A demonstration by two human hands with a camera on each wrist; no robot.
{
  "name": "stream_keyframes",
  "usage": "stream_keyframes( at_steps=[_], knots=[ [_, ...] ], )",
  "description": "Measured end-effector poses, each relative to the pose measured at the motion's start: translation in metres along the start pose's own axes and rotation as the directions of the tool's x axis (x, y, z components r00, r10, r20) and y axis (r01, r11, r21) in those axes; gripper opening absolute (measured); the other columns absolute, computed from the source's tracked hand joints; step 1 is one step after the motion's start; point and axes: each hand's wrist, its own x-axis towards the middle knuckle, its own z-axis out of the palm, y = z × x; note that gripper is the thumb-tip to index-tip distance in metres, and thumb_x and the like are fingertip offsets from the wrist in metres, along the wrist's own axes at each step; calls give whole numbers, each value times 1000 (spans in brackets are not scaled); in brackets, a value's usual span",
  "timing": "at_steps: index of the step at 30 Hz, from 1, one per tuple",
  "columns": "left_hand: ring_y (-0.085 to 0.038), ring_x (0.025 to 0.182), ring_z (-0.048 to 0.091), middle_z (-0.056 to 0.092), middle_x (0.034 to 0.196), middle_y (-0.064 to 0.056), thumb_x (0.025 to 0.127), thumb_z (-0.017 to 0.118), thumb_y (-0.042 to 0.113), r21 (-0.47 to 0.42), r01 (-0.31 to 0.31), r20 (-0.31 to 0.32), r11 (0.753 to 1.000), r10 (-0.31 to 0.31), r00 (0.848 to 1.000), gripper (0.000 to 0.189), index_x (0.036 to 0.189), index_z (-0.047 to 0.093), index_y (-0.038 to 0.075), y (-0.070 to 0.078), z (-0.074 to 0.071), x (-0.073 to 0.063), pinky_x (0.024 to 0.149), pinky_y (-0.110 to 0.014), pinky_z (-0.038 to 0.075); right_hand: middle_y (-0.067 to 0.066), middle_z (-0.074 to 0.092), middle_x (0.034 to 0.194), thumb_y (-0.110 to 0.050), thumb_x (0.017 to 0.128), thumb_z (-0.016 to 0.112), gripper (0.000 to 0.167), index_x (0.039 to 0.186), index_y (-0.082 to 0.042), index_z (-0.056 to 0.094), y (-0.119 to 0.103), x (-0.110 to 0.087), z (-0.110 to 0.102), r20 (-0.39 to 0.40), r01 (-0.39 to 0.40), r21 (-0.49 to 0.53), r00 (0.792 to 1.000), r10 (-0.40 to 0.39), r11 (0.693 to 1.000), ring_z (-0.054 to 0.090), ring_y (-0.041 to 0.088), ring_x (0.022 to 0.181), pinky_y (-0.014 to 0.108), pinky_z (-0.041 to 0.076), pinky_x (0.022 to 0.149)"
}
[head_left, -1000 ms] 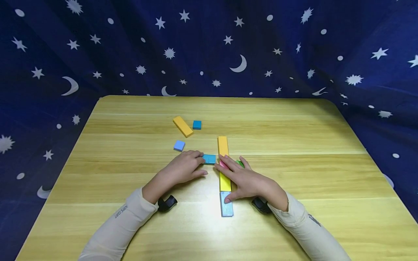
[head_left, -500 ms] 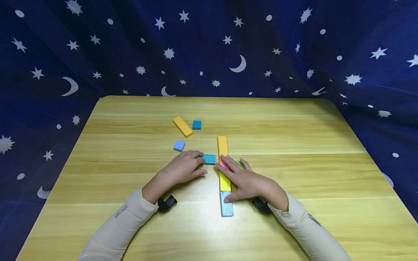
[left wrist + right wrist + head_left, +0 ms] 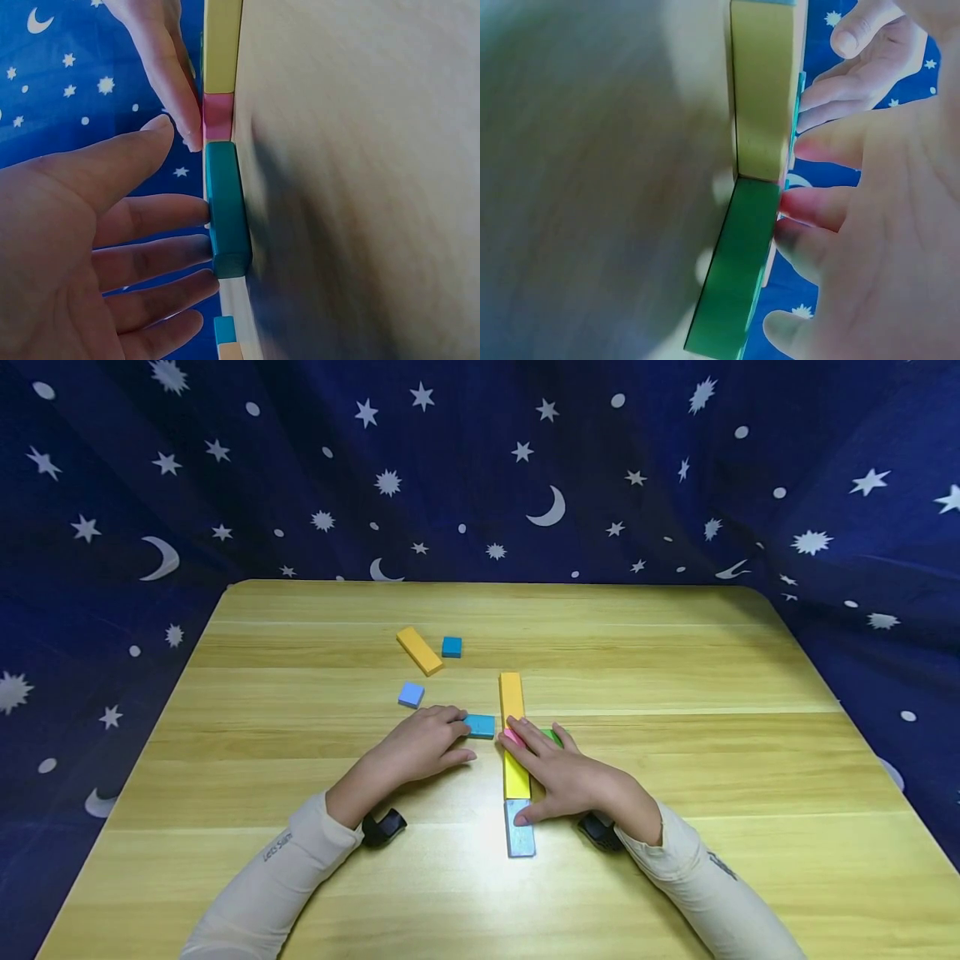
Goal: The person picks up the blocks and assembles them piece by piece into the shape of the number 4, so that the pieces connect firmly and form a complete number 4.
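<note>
My left hand rests with its fingertips on a teal block that lies crosswise; in the left wrist view its fingers are extended to the teal block's edge. Spread over a column of blocks, my right hand touches a pink block with its fingertips and a pale blue block with its thumb. Between those two lies a yellow block, and an orange block forms the far end. A green block reaches out to the right, mostly hidden under my right hand in the head view.
Farther back on the wooden table lie a loose orange block, a small blue square block and a periwinkle square block. A dark blue cloth with stars and moons hangs behind the table.
My right hand's fingertips have shifted very slightly to the right over the pink block. The left hand and the blocks stay where they were.
</note>
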Motion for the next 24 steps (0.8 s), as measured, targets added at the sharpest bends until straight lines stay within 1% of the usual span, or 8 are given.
stream_keyframes(
  at_steps=[7,14,24],
  knots=[
    [-28,118,50,54,127,-14,89,54,42,5,1,1,1000,-1,1000,46,115,62,5,0,0,0,100,-41,38,14,-4,154,-55,75,65,100,147,-11,11,-1,0,0,9,-2,8,1000,2,1000,-1,29,141,61,1,106],
    [-27,120,49,54,128,-13,89,54,42,-3,17,9,1000,-17,1000,46,116,62,6,0,-1,0,101,-41,38,14,-3,154,-54,75,65,101,147,-11,11,-1,1,-1,8,-2,6,1000,2,1000,-1,30,141,61,1,106],
    [-29,119,49,54,127,-14,88,55,42,0,3,3,1000,-3,1000,46,115,62,5,1,-2,-1,101,-42,38,13,-3,154,-54,74,66,103,147,-9,10,-1,0,-2,8,-9,13,1000,9,1000,0,29,142,61,0,106]
  ],
)
